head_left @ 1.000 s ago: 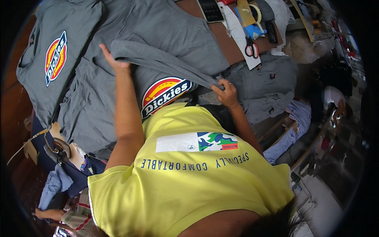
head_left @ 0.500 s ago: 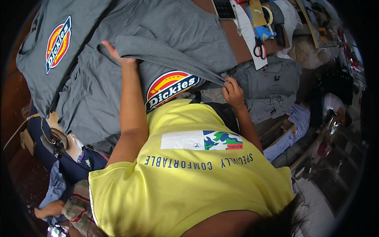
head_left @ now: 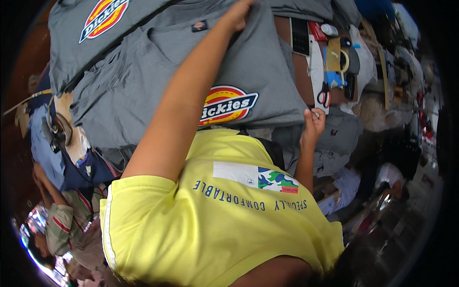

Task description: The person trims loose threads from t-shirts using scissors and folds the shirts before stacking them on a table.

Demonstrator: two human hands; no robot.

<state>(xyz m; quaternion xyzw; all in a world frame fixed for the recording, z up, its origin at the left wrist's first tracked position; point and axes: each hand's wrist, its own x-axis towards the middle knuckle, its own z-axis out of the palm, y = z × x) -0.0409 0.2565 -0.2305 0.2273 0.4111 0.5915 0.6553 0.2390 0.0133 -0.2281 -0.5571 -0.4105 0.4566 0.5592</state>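
A grey T-shirt (head_left: 267,71) with a red, yellow and blue printed emblem is spread before me, close against my body. At its near right corner, my right hand (head_left: 313,126) is closed, pinching the cloth between thumb and fingers. My left arm crosses over the shirt, hiding part of the emblem. My left hand (head_left: 238,16) touches the shirt's far part at the upper edge of the view, where its fingers are cut off and blurred. A neckline with a small dark label (head_left: 199,26) shows left of that hand.
Another grey shirt with the same emblem (head_left: 104,18) lies at the far left. On the brown table (head_left: 299,71) at right are a phone (head_left: 300,37), scissors (head_left: 324,97) and a tape roll (head_left: 344,61). More grey garments (head_left: 342,129) lie beyond my right hand. An iron (head_left: 60,131) and another person (head_left: 71,220) are at left.
My left hand has moved far forward and right across the shirt. The lifted cloth now lies flat. My right hand has shifted slightly right with the corner, and the view has shifted.
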